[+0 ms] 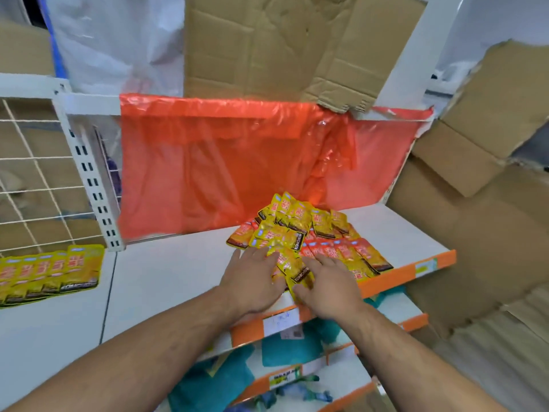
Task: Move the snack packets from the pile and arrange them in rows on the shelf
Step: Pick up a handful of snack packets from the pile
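Snack packets (pixel 309 233) lie in a loose pile just right of the frame's centre, on the white shelf (pixel 166 272). Yellow ones are heaped on top and toward the back, and orange-red ones are fanned out along the right and front. One yellow packet (pixel 294 270) sticks out of the pile's near edge, tilted, with its dark lower end toward the shelf's front.

The left hand (pixel 252 281) lies just left of this packet and the right hand (pixel 325 288) just right of it. Both are palm down with the fingers stretched out and spread, their tips on the front of the pile. Each thumb sits against a side of the packet, but I cannot tell whether either one pinches it.

At the lower left of the frame a tidy row of yellow packets (pixel 50 275) lies flat, overlapping side by side, well apart from the pile.

An orange edge strip (pixel 383 282) with price labels runs along the shelf front. Behind the pile hangs an orange plastic sheet (pixel 225 162), with flattened cardboard (pixel 267 46) above it. A slotted white upright (pixel 89 176) and a wire grid (pixel 35 173) stand at the left. Lower shelves at the bottom hold teal packets (pixel 289 349).
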Available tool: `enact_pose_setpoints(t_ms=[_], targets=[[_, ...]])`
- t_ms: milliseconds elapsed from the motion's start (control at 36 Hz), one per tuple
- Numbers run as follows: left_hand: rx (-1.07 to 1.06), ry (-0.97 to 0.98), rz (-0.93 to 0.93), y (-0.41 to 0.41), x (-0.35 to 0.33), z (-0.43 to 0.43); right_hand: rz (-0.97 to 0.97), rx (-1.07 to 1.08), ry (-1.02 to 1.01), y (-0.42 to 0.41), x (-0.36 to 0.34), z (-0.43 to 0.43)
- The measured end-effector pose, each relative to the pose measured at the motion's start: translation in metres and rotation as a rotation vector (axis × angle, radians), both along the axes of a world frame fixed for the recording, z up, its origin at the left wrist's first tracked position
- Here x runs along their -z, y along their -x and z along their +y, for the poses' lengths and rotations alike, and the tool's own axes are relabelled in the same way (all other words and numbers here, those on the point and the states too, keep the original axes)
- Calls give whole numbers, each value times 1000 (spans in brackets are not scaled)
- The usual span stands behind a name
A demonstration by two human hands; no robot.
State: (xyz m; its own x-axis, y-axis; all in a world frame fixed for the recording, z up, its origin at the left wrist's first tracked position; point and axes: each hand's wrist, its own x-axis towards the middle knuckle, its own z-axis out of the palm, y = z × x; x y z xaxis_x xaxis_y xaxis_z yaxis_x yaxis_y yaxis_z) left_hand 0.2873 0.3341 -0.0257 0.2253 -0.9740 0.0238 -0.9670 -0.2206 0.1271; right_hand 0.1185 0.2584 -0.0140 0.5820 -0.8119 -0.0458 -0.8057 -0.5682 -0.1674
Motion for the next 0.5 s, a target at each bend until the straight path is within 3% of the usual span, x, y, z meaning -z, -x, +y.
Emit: enact_pose_setpoints(t_ms=[500], targets=[[98, 15, 13, 4, -10, -156, -20, 107, 34, 2, -2, -138]])
